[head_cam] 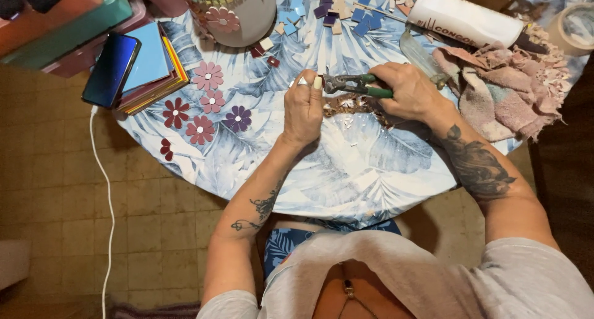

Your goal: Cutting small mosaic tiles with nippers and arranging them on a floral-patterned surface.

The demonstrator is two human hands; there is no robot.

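My right hand (408, 93) grips green-handled tile nippers (352, 84) over the round table (346, 170), jaws pointing left. My left hand (303, 108) pinches a small tile piece at the nipper jaws; the piece is mostly hidden by my fingers. Under both hands lies a heap of small tile shards (356, 105) on the blue leaf-patterned cloth.
Several mosaic flowers (207, 102) lie at the left. A stack of coloured sheets (154, 65) with a phone (111, 68) sits at the table's left edge. A decorated pot (238, 12), loose tiles (337, 12), a white tube (464, 19) and a rag (507, 84) are further back.
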